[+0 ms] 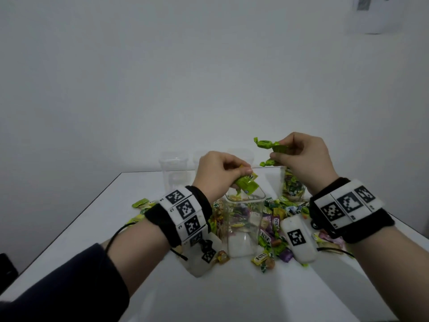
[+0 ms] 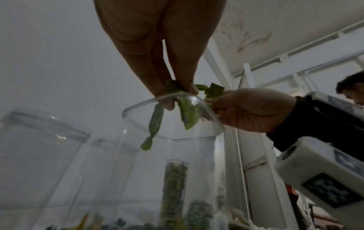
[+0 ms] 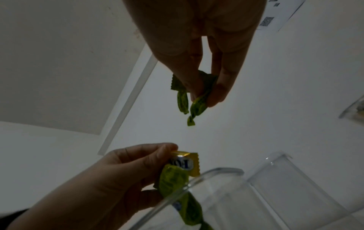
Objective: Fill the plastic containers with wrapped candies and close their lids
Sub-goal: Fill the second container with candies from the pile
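The left hand [image 1: 218,173] pinches green candies [image 1: 316,183] just over the open jar [image 1: 246,225] on the worktop [image 1: 97,228]; the right hand [image 1: 306,159] pinches more [image 1: 270,148], higher and off to the side (not over the mouth). Released there, those would likely miss and scatter.

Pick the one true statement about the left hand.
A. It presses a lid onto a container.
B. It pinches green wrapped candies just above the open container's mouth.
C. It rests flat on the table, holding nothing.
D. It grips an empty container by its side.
B: the left hand pinches green wrapped candies right over the rim of the open container, which has no lid on.
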Available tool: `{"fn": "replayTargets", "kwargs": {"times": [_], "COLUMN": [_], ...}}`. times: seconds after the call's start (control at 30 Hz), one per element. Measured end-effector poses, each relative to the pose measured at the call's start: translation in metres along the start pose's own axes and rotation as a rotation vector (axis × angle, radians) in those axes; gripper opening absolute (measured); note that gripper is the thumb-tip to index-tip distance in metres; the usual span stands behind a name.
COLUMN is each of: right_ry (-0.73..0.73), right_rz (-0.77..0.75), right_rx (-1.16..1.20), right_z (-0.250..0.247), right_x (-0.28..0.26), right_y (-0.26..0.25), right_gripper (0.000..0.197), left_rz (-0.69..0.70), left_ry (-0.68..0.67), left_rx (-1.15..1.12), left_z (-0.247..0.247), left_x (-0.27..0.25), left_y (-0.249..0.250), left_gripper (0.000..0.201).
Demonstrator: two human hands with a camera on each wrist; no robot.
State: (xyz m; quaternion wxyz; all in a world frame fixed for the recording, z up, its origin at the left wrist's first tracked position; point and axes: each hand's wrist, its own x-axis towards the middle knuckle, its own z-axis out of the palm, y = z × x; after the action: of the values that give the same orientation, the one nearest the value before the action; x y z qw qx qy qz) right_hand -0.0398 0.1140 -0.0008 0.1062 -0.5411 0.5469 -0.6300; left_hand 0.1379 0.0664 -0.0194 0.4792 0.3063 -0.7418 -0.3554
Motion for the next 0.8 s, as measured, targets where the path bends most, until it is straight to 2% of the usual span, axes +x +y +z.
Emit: {"fn": "replayTargets", "kwargs": {"times": [0.17,0.33,0.43,0.53,0.6,0.7,0.8], "right_ry": [-0.018,-0.035,-0.061,-0.083,-0.101,-0.143,-0.169], "right_rz": [0.018,-0.012,-0.048,-0.088,-0.113,-0.136,-0.166], "right_rx": [0.000,-0.003,-0.007,-0.031,-0.040,-0.059,-0.069], "right_z": [-0.005,-0.010,-0.009,-0.004,0.001,0.010,0.021], "right_x": [-0.002,-0.003,-0.005,-0.006,-0.006,-0.007,-0.011], "right_y": [0.006,0.002,-0.003,-0.006,-0.007,-0.008,-0.009], "right_gripper": [0.027,0.025,0.025,0.024,0.025,0.025,0.028], "left_rz": [0.036,0.010,0.012,-0.051,-0.144,-0.283,-0.366], "left_ry": [-0.006,-0.167,-0.192,-0.076,-0.027,-0.079,-0.123], "left_rx": [0.186,0.406,0.489,0.411,0.310,0.168,0.084], "left_z": [-0.004,-0.006,-0.009,-0.010,-0.010,-0.009,-0.007], "left_x": [0.003,0.005,0.003,-0.005,-0.014,-0.031,-0.043], "left_y": [-0.007,-0.006,-0.006,-0.009,-0.013,-0.022,-0.031], "left_gripper": [0.006,0.014,0.031,0.051,0.075,0.117,0.138]}}
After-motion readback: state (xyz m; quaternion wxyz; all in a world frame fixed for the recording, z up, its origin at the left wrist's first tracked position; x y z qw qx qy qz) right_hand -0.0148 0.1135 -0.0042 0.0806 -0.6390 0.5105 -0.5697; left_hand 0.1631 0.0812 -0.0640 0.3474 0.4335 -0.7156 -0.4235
